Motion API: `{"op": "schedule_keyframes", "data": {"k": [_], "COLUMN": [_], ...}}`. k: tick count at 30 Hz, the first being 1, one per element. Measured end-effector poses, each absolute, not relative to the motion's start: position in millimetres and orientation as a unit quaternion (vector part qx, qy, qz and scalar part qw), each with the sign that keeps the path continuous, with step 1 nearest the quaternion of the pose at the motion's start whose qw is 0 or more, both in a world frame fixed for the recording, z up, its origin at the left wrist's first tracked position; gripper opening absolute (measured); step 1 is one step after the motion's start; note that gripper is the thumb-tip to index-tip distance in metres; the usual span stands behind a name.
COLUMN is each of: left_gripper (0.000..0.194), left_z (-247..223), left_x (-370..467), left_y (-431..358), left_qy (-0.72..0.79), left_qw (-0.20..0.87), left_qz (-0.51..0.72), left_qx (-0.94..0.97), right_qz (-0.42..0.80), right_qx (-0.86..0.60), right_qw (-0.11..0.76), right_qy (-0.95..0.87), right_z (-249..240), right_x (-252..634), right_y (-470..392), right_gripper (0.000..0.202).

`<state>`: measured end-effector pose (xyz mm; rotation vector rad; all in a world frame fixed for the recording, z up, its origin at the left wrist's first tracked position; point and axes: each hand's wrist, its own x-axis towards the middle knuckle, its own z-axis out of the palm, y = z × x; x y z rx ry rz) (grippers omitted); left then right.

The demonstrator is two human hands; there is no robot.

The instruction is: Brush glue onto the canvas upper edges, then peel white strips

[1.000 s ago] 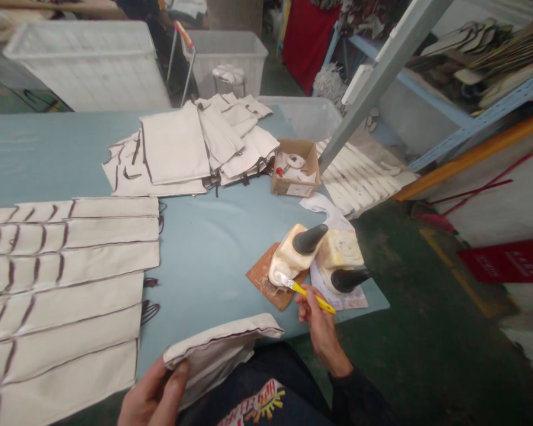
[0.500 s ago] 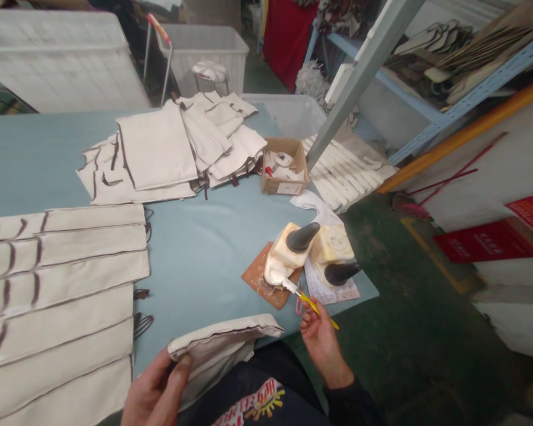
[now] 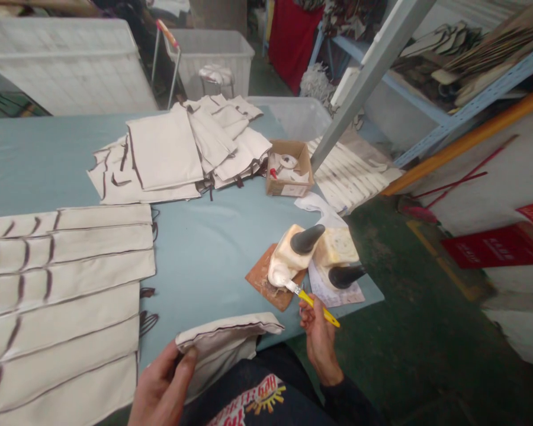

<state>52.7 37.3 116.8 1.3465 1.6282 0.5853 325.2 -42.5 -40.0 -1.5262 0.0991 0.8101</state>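
My left hand [image 3: 171,378] pinches the edge of a cream fabric piece [image 3: 231,331] with dark edging, held at the table's front edge over my lap. Closed around a yellow-handled brush [image 3: 318,307] is my right hand [image 3: 320,337]. The brush's bristles are coated white and sit at the mouth of a cut-open plastic container [image 3: 288,254] holding a white paste. This container has a black horn-shaped piece on it and rests on a brown board [image 3: 262,275]. Beside it stands a second yellowish container [image 3: 336,247] with a similar black piece, on a printed sheet.
Cream fabric pieces [image 3: 71,307] lie overlapped in rows at left. Another loose pile [image 3: 164,151] is farther back on the blue-green table [image 3: 204,236]. A cardboard box [image 3: 288,186] holds tape and scraps. A grey post [image 3: 364,89] rises at the right; white bins [image 3: 80,77] stand behind.
The view has shifted slightly, so the scene sits a little farther right. The brush handle has turned a little in my right hand, its tip still at the container's mouth.
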Motion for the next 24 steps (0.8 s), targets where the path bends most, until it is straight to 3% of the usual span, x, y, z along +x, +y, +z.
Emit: {"op": "schedule_keyframes", "data": {"k": [12,24], "left_gripper": [0.044,0.042], "left_z": [110,120], "left_x": [57,81], "left_y": [23,3], "left_qy": [0.617,0.64], "left_qw": [0.491,0.51], "left_qz": [0.185,0.24], "left_qx": [0.586,0.522], "right_qz": [0.325,0.349], "right_qx": [-0.719,-0.711], "right_qw": [0.596,0.528], "right_qy": [-0.149,-0.306], "right_z": [-29,-27], "right_x": [332,350], "right_y": [-58,-58], "right_gripper": [0.036,0.024]}}
